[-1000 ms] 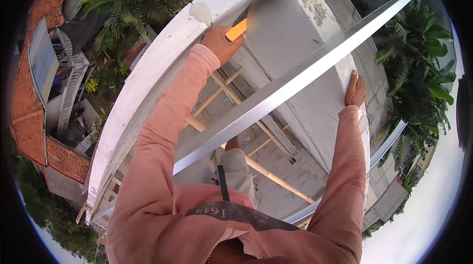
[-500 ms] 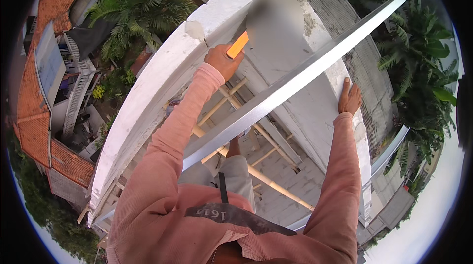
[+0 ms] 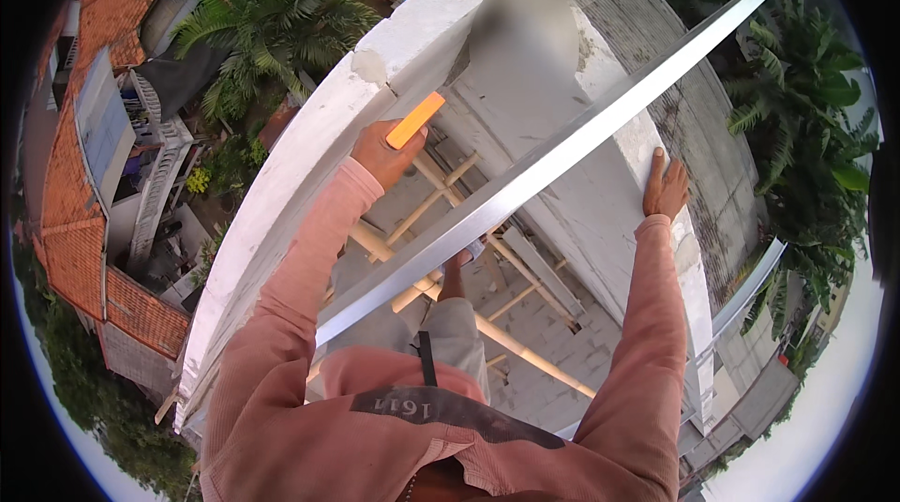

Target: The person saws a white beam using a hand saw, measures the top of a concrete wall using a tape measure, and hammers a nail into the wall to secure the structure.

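Left hand (image 3: 384,153), gripping an orange tool (image 3: 415,120), had eased back along the wall (image 3: 309,164); right hand (image 3: 664,185), fingers open, pressed flat beside the metal bar (image 3: 562,164).

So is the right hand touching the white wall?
Touching. The head view shows the right hand lying flat, palm down, on the white wall.

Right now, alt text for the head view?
Seen from above, a person in a pink long-sleeved top holds an orange tool in the left hand against a white wall, while the right hand rests flat on the opposite wall. A long metal bar lies diagonally across both walls, with bamboo scaffolding, rooftops and palms below.
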`<control>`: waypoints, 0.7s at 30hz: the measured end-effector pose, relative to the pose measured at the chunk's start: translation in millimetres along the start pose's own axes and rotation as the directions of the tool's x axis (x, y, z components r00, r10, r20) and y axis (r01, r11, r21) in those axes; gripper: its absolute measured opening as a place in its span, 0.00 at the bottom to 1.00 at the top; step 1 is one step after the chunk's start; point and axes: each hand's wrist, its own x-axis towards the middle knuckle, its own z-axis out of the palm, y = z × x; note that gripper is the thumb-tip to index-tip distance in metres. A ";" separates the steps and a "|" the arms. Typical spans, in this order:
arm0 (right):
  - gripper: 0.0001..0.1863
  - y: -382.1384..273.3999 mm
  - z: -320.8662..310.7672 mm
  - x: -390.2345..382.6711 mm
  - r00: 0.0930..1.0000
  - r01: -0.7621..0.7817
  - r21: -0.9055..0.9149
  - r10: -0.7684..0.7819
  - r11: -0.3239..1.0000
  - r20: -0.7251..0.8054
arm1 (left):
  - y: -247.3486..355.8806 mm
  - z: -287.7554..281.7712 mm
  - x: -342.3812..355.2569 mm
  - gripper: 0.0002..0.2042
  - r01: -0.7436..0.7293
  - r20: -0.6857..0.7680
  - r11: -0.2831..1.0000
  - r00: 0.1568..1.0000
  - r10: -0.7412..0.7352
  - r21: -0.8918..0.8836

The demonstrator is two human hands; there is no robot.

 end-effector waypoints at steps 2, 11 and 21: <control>0.39 2.2 -3.2 5.1 1.000 0.019 -0.009 -0.019 1.000 -0.020 | 8.8 25.2 37.2 0.17 -0.014 -0.021 0.999 1.000 0.015 0.035; 0.38 9.8 0.0 1.3 0.999 0.006 -0.011 -0.007 1.000 -0.031 | -48.8 -2.7 -72.3 0.11 0.010 -0.031 0.987 0.999 -0.015 -0.161; 0.39 14.0 11.7 9.3 1.000 0.007 -0.027 -0.007 1.000 -0.003 | -0.2 23.4 43.1 0.16 -0.052 -0.001 0.996 0.999 0.053 0.073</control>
